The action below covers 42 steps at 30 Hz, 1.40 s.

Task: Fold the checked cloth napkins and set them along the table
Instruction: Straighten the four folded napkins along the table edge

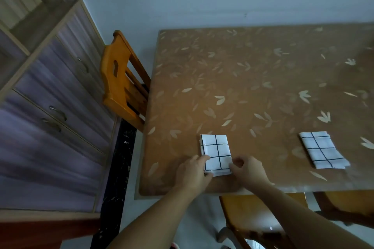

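A folded white napkin with dark checks lies near the front left of the brown leaf-patterned table. My left hand holds its near left corner, thumb under the edge and fingers on top. At the near right corner, my right hand pinches the cloth with curled fingers. A second folded checked napkin lies flat further right along the front edge, apart from both hands.
An orange wooden chair stands at the table's left end. Another wooden chair sits under the front edge below my arms. Purple-fronted cabinets with handles fill the left side. A pale wall runs behind the table.
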Available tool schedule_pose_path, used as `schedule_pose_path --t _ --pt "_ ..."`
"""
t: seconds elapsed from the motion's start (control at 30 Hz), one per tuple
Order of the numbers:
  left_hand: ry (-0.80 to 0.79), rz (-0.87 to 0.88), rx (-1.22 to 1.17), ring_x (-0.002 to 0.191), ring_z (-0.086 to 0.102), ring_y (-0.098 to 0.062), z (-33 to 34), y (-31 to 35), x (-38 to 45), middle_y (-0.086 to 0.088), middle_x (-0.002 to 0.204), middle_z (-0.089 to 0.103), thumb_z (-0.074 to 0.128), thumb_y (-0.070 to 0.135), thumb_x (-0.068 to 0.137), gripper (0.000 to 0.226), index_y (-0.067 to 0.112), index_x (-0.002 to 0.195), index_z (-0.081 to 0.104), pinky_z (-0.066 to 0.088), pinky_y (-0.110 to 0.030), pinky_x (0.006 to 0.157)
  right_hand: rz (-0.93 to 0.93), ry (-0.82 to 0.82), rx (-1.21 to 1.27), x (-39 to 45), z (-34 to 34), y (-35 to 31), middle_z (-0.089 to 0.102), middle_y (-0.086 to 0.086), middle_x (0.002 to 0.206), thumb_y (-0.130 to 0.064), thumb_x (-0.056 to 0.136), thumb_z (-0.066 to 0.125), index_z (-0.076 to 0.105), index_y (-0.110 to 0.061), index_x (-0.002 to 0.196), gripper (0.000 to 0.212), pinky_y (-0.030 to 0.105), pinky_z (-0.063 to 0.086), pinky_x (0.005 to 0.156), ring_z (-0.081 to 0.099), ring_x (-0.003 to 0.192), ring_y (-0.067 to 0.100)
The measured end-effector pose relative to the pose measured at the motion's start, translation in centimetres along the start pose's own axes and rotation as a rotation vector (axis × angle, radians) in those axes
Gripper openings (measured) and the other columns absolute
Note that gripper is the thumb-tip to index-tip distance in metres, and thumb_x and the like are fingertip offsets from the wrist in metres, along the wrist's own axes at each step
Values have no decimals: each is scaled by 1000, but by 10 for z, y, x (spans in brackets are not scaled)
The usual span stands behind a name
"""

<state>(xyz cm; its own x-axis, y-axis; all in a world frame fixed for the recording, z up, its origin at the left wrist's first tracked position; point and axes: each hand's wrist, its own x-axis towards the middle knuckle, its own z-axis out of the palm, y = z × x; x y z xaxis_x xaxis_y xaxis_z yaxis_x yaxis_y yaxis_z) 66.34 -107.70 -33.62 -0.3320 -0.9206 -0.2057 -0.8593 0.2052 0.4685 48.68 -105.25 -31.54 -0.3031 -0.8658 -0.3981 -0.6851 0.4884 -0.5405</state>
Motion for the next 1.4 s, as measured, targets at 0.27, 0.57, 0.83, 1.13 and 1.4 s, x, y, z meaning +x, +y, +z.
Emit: schedule_pose_path --t 0.27,0.57,0.83,1.13,1.4 --pt "81 82 136 116 46 -19 -37 16 -12 6 124 52 53 38 88 40 30 127 52 39 -33 93 -168 180 -433 -46 -49 -1 53 -9 126 -46 92 51 48 -30 129 41 25 45 77 56 103 12" --pt "204 30 184 120 45 -17 -73 94 -89 8 130 52 51 45 90 42 31 130 52 38 -31 97 -330 298 -483 -120 -127 45 53 -6 128 -49 90 48 46 -29 130 44 32 49 85 54 111 16" --pt "307 -7 213 115 48 -19 -63 180 -194 7 125 56 49 46 89 39 31 125 56 40 -31 92 -379 364 -487 -206 -191 107 54 -6 123 -46 90 46 47 -30 128 42 33 45 82 55 109 17" --pt "324 93 220 116 47 -17 -49 238 -258 8 125 55 47 47 92 39 32 127 53 42 -34 95 -319 440 -455 -283 -222 167 54 -8 122 -47 91 47 46 -32 129 41 29 49 86 55 104 11" --pt "360 124 188 116 47 -16 -21 284 -296 9 125 54 47 46 93 38 34 128 53 44 -32 95 -291 442 -450 -322 -240 199 53 -5 123 -44 91 46 46 -29 130 42 29 46 79 54 108 16"
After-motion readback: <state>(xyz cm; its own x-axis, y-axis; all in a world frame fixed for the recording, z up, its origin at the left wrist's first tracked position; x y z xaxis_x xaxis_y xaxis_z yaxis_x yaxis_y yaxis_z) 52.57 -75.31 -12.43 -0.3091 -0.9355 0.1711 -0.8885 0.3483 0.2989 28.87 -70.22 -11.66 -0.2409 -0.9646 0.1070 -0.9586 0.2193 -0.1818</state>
